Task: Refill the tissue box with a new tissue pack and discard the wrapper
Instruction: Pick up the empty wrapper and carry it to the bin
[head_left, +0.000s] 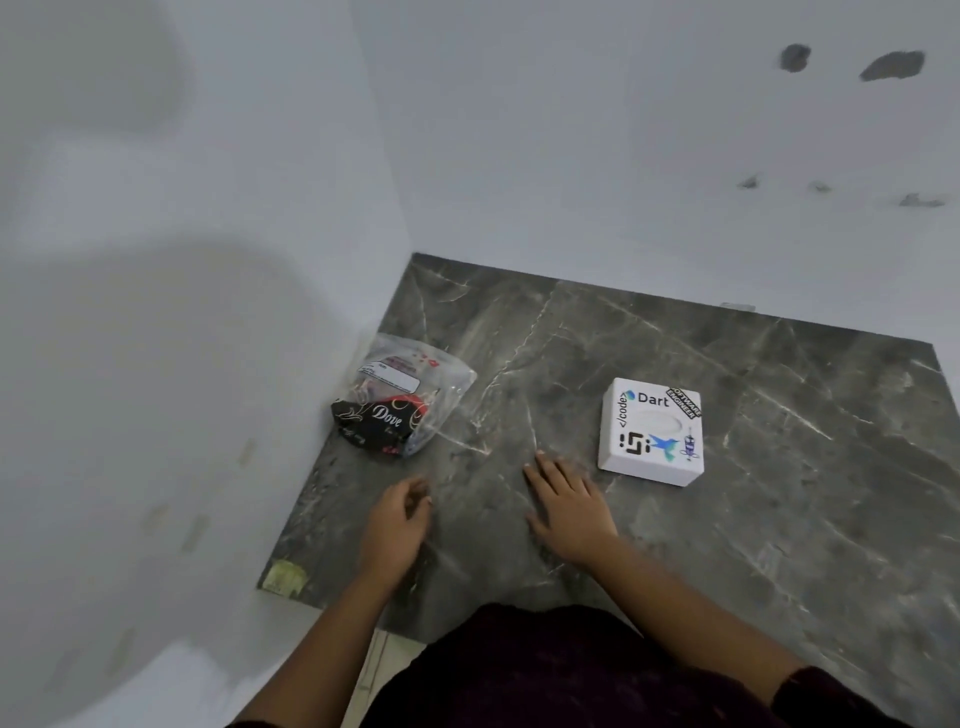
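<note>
Tissue box (651, 432): one, white, stickered, on the tabletop (779, 467); looks rigid and light, best gripped by its two opposite side walls.
Plastic bag (410, 397): one, well to the left of the box near the wall; clear, crinkly, soft and slippery, so pinch a loose fold. Whether it holds the new tissue pack I cannot tell; a dark "Dove" wrapper shows inside.
Right hand (569, 506): empty, fingers spread flat, just left-front of the box.
Left hand (397, 525): empty, loosely curled, nearer the bag.
</note>
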